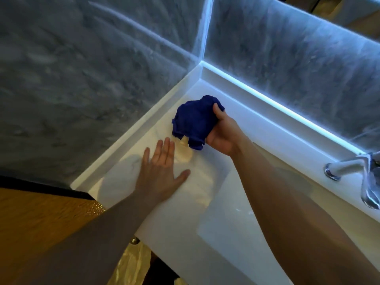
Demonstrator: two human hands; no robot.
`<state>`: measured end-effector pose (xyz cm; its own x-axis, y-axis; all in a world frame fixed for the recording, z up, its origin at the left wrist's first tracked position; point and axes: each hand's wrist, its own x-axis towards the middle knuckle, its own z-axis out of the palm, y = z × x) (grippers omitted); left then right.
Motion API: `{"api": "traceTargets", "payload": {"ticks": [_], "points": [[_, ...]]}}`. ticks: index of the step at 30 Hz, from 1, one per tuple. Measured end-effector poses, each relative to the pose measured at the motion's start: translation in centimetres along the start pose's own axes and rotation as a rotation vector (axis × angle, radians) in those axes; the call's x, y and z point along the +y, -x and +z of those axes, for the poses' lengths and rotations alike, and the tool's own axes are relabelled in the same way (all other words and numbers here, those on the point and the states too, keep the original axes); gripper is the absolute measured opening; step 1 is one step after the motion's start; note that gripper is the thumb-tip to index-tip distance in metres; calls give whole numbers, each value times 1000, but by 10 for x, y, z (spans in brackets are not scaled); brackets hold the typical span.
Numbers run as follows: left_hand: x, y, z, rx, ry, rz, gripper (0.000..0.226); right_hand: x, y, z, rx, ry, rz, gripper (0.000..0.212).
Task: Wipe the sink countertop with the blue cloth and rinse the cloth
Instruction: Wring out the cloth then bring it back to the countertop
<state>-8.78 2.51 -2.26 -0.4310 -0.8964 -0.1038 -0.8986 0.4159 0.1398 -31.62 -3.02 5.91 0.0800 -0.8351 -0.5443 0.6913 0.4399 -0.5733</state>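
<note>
The blue cloth (193,122) is bunched up in my right hand (223,133), which grips it from the right, just above the white sink countertop (127,182) near the back left corner. My left hand (162,171) lies flat on the countertop, fingers spread, a little in front and left of the cloth. A small pale object (184,154), perhaps a bar of soap, lies on the counter between the two hands, partly under the cloth.
A chrome faucet (349,171) stands at the right edge. The basin (236,212) lies under my right forearm. Grey marble walls (82,79) meet in a corner behind the counter, with a lit strip (287,112) along the back. A wooden door (37,223) is at lower left.
</note>
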Motion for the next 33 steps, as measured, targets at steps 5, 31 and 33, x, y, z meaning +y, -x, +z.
{"api": "traceTargets", "payload": {"ticks": [5, 31, 33], "points": [[0, -2, -3, -55, -5, -20, 96, -1, -27, 8, 350, 492, -167, 32], [1, -3, -10, -106, 0, -5, 93, 45, -68, 9, 441, 2024, -287, 74], [-1, -2, -10, -110, 4, -7, 94, 45, -63, 7, 417, 2006, -313, 75]]}}
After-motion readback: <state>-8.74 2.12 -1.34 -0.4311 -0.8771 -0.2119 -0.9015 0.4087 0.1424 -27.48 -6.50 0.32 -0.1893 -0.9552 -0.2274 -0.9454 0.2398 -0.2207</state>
